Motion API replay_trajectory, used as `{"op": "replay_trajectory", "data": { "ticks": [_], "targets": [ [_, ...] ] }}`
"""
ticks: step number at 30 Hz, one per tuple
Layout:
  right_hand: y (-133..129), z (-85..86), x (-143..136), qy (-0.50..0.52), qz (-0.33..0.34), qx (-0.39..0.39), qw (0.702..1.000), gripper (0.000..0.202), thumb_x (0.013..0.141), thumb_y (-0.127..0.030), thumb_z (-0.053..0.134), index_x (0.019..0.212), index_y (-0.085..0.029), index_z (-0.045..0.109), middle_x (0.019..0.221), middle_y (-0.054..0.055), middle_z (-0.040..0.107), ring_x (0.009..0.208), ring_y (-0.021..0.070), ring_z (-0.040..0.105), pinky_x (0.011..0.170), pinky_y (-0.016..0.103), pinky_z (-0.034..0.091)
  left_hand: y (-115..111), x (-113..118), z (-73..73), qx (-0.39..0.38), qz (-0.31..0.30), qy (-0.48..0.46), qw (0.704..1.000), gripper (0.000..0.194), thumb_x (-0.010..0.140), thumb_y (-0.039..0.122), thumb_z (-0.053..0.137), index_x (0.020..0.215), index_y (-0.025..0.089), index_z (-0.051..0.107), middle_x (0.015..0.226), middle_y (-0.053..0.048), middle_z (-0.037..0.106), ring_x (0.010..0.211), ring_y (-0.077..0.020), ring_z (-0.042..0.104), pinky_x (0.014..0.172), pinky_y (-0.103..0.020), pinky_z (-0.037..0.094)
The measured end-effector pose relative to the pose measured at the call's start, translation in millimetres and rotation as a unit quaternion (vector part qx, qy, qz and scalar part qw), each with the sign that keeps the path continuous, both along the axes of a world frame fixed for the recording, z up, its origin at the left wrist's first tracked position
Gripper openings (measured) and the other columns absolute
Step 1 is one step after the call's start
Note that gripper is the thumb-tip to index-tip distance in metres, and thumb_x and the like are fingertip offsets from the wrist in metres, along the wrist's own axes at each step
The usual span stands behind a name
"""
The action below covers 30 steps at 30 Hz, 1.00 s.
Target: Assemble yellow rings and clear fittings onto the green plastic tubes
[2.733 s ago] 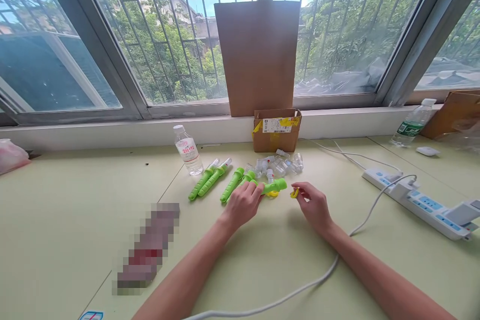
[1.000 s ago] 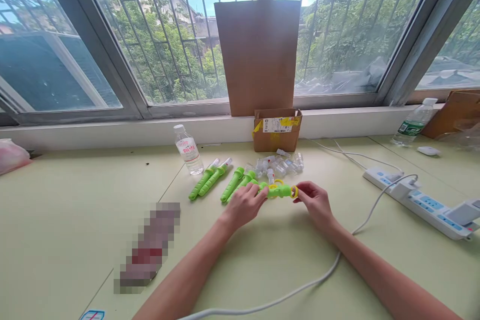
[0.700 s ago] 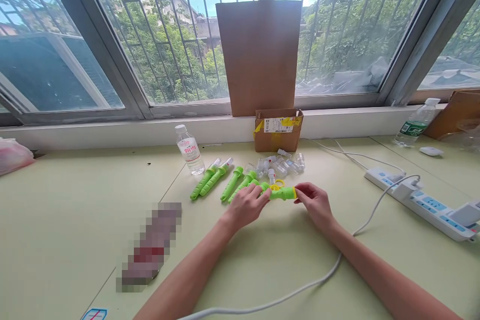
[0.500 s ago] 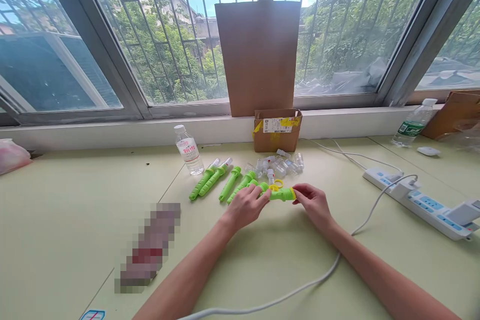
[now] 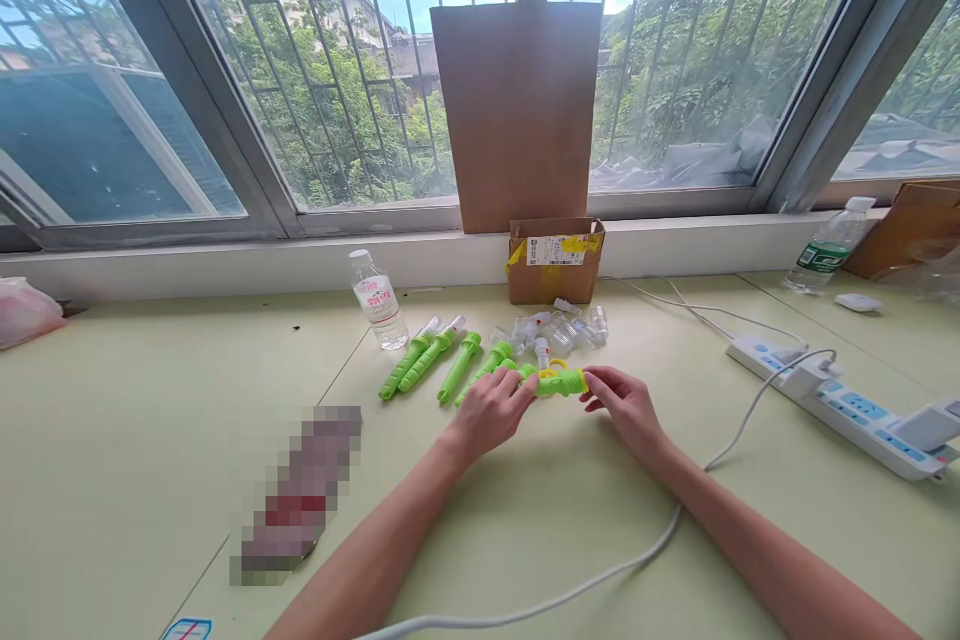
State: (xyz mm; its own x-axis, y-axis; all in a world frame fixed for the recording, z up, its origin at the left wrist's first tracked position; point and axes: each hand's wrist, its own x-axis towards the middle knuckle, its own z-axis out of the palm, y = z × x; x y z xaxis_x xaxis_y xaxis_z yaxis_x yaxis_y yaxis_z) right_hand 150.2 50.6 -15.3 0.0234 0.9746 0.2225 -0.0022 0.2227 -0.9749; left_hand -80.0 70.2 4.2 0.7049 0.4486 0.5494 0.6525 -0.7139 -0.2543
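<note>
Tabletop [image 5: 540, 540] below, left fingers [image 5: 517, 388] and right fingers [image 5: 601, 382] clamp a crosswise green tube [image 5: 561, 383], yellow end [image 5: 584, 380] rightward.

Left hand [image 5: 487, 410]: bare, with slender fingers
Right hand [image 5: 630, 410]: bare, similarly slender
Left forearm [image 5: 375, 540]: bare, smooth, tapering to a narrow wrist
Right forearm [image 5: 750, 530]: bare, smooth, likewise tapered
Fingernails: too small to tell

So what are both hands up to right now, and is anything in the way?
Left hand: gripping green handle. Right hand: fingers at yellow ring on handle's end. Loose yellow rings close behind; nothing between hands and handle.
</note>
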Motion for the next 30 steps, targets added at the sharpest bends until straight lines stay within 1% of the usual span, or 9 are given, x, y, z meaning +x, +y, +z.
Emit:
{"op": "replay_trajectory", "data": {
  "ticks": [10,17,21,24,27,30],
  "targets": [
    [1,1.6,6,0.011,0.033,-0.026,0.999,0.036,0.076,-0.045,0.067,0.096,-0.016,0.071,0.081,0.008,0.069,0.066,0.0173,0.062,0.058,0.032,0.054,-2,0,-1.9,0.005,-0.001,0.007,1.000,0.025,0.093,0.024,0.038,0.113,0.015,0.050,0.082,-0.006,0.059,0.074,-0.0188,0.056,0.060,-0.030,0.040],
    [0,0.5,8,0.016,0.047,-0.037,0.998,0.038,0.076,-0.044,0.067,0.102,-0.017,0.071,0.081,0.008,0.069,0.065,0.0160,0.061,0.059,0.032,0.054,-4,0,-1.0,0.006,-0.003,0.003,1.000,0.023,0.092,0.023,0.040,0.111,0.015,0.050,0.083,-0.006,0.060,0.074,-0.0188,0.057,0.058,-0.030,0.040],
    [0,0.1,8,0.019,0.056,-0.035,0.998,0.040,0.076,-0.044,0.068,0.105,-0.017,0.070,0.077,0.007,0.069,0.065,0.0161,0.061,0.059,0.032,0.054,-6,3,-2.2,-0.001,-0.002,0.004,1.000,0.023,0.092,0.020,0.038,0.111,0.015,0.050,0.079,-0.005,0.060,0.070,-0.0184,0.057,0.056,-0.029,0.040],
    [-1,0.4,5,0.019,0.077,-0.036,0.996,0.041,0.076,-0.044,0.067,0.108,-0.018,0.068,0.072,0.005,0.068,0.064,0.0161,0.061,0.059,0.032,0.054,-11,8,-6.4,-0.040,-0.006,0.014,0.999,0.028,0.091,0.018,0.035,0.116,0.016,0.047,0.076,-0.004,0.060,0.063,-0.0172,0.057,0.051,-0.028,0.039],
    [-3,1.9,3,0.016,0.099,-0.035,0.994,0.039,0.076,-0.042,0.067,0.107,-0.018,0.067,0.070,0.004,0.067,0.063,0.0160,0.062,0.059,0.031,0.054,-17,15,-11.4,-0.103,-0.009,-0.011,0.995,0.034,0.090,0.021,0.036,0.123,0.013,0.040,0.081,-0.006,0.063,0.064,-0.0182,0.060,0.049,-0.028,0.041],
    [-5,3.9,2,0.012,0.120,-0.037,0.992,0.035,0.077,-0.041,0.067,0.104,-0.019,0.067,0.071,0.003,0.067,0.062,0.0154,0.061,0.059,0.031,0.053,-22,19,-13.5,-0.150,0.016,-0.029,0.988,0.046,0.088,0.024,0.038,0.132,0.013,0.031,0.083,-0.007,0.065,0.064,-0.0194,0.061,0.049,-0.028,0.043]
  ]
}}
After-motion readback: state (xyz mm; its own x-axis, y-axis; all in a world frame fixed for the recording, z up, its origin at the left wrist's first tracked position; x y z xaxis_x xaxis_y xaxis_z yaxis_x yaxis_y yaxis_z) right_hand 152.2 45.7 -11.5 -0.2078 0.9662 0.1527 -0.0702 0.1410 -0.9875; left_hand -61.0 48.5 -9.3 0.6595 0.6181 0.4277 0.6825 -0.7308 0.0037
